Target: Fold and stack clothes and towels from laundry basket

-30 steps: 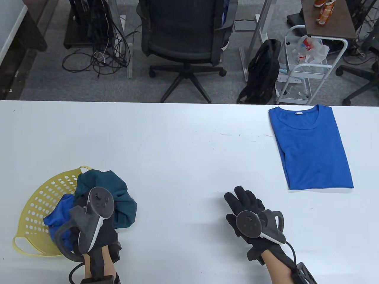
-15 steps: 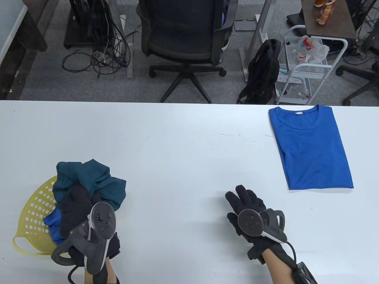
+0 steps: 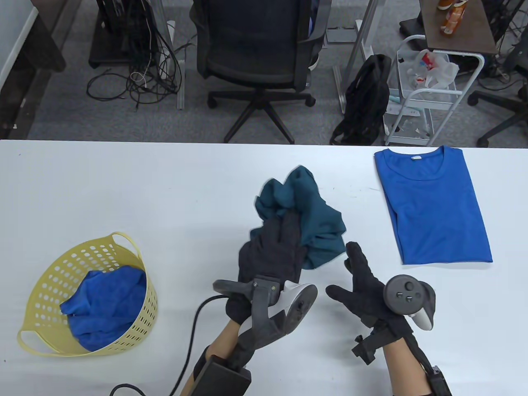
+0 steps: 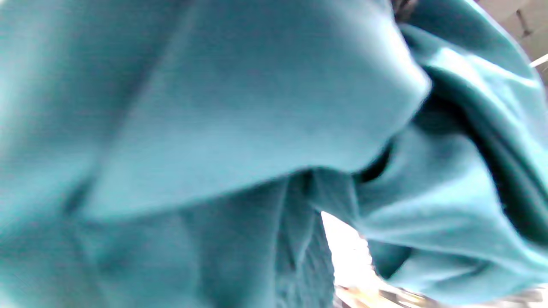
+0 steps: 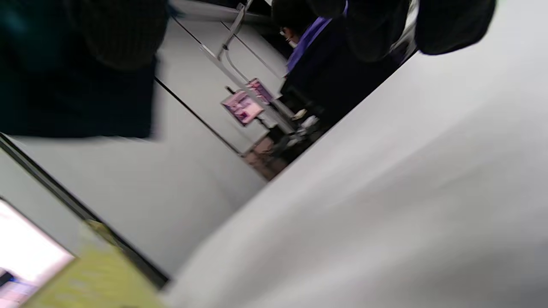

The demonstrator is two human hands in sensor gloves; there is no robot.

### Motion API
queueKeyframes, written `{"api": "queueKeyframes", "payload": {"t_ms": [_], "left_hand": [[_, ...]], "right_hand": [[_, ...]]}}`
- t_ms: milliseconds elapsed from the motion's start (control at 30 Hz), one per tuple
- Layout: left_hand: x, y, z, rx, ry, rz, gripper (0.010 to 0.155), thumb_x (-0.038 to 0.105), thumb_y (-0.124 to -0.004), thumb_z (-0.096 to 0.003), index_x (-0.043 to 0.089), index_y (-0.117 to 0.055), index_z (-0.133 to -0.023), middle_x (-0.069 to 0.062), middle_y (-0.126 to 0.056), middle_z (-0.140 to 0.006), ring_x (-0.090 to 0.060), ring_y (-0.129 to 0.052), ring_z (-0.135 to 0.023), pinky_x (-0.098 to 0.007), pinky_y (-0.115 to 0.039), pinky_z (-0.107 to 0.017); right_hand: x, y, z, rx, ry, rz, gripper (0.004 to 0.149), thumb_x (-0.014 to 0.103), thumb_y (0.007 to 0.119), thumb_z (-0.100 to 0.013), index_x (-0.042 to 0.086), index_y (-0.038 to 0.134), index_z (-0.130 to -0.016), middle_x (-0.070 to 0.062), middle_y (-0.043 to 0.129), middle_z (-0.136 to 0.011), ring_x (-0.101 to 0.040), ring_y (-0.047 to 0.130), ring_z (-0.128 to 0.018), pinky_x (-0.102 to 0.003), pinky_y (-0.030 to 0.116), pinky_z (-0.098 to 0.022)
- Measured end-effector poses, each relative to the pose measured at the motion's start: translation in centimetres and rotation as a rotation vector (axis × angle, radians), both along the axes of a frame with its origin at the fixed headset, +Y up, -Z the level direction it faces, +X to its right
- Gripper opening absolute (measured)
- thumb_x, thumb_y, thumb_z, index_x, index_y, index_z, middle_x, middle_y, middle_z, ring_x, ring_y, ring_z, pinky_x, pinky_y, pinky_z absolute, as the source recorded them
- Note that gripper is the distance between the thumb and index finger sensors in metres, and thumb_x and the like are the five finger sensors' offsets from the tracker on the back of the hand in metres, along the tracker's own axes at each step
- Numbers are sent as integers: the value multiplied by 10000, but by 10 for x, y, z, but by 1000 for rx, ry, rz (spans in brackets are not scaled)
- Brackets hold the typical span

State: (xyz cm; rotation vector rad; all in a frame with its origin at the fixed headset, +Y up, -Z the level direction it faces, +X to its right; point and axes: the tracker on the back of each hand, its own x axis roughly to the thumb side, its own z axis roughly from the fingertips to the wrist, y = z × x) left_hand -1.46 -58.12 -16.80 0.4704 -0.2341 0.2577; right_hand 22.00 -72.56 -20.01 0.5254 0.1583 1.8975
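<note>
1. Gripping a bunched teal garment [image 3: 307, 214], the left hand [image 3: 270, 255] is raised over the middle of the white table [image 3: 165, 194]; fingers curl into the cloth, which spills out beyond the fingertips and to their right.
2. Left wrist view: filled edge to edge with teal folds [image 4: 239, 111], blurred; no fingers made out there.
3. Right hand [image 3: 365, 284] just right of the grip, palm turned toward it, fingers straight and spread, holding nothing. Its fingertips come close to the lower right edge of the teal garment; contact cannot be told.
4. Right wrist view: tilted and blurred. Dark fingertips [image 5: 454, 25] hang in at the top edge over bare table surface [image 5: 385, 214]; a dark mass at upper left, too smeared to name.
5. Trackers sit on the backs of both hands; a black cable [image 3: 194, 330] trails from the left wrist toward the near edge.
6. Well left of the grip, near the table's front: a yellow perforated laundry basket [image 3: 45, 284] with loop handles, holding a crumpled blue towel [image 3: 105, 305].
7. Right of the grip and farther back: a blue T-shirt [image 3: 433, 206] folded flat into a long rectangle, neckline toward the far edge, lying apart from both hands.
8. Beyond the table: a black office chair [image 3: 258, 49], tangled cables on the floor [image 3: 140, 78], a black backpack [image 3: 365, 103], a white wire cart [image 3: 425, 95].
</note>
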Motion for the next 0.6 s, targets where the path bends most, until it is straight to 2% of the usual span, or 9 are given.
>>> {"api": "queueKeyframes", "payload": {"t_ms": [100,133,167,233,300,333,400,500,600], "left_hand": [[16,-75,-6,-343,-184,-19,628,423,-659,-624,110,-554,-1159,-209,-797,-1015,-188,-1024,-620,-410,-913,-510],[19,-96,-5,-461,-159,-151,662,440,-618,-631,91,-494,-1179,-209,-763,-1051,-191,-1011,-659,-413,-902,-538],[17,-114,0,-444,-107,-266,678,454,-569,-632,66,-464,-1178,-183,-777,-1045,-149,-1016,-647,-383,-912,-535],[11,-134,1,-394,-91,-360,659,454,-597,-616,71,-559,-1151,-152,-854,-984,-143,-1040,-607,-381,-931,-504],[-3,-135,1,-548,-82,-390,649,479,-574,-614,121,-545,-1155,-93,-850,-973,-126,-1020,-619,-372,-917,-519],[-13,-132,2,-577,-106,-282,631,479,-584,-618,141,-558,-1150,-80,-853,-963,-128,-1013,-618,-375,-909,-519],[-28,-128,3,-563,-100,-87,645,483,-669,-602,139,-590,-1142,-114,-861,-956,-171,-1014,-619,-412,-898,-518],[-42,-119,3,-511,-59,-87,827,542,-702,-570,103,-418,-1210,-221,-671,-1134,-305,-914,-858,-519,-815,-641],[-45,-114,4,-535,-101,-85,981,591,-715,-544,61,-273,-1241,-363,-436,-1234,-507,-714,-1049,-651,-713,-698]], "right_hand": [[-19,1,4,-193,201,-366,1047,545,750,-545,257,-82,-1112,-347,65,-1198,-660,516,-1004,-778,554,-672],[-23,0,6,-221,179,-325,1004,485,766,-575,280,-55,-1115,-355,96,-1195,-652,571,-964,-728,604,-669],[-28,-2,9,-193,40,-100,908,351,800,-601,291,77,-1148,-355,267,-1193,-573,703,-871,-641,696,-626],[-34,-5,9,-34,-70,137,742,256,811,-574,216,371,-1169,-323,559,-1116,-386,877,-753,-491,832,-536],[-40,-7,9,-23,-33,214,673,239,798,-574,200,454,-1151,-268,683,-1042,-283,920,-674,-408,864,-486],[-42,-8,11,-33,-30,169,647,240,787,-581,195,475,-1146,-251,712,-1011,-267,922,-654,-397,863,-475],[-43,-8,12,-41,-79,111,615,247,764,-592,162,500,-1141,-240,764,-937,-245,931,-587,-395,861,-437],[-40,-7,13,-24,-95,99,614,260,718,-613,122,457,-1151,-230,762,-923,-222,932,-582,-392,864,-450],[-37,-10,14,-74,-128,-108,604,240,671,-629,89,412,-1154,-254,729,-953,-243,938,-640,-407,871,-497]]}}
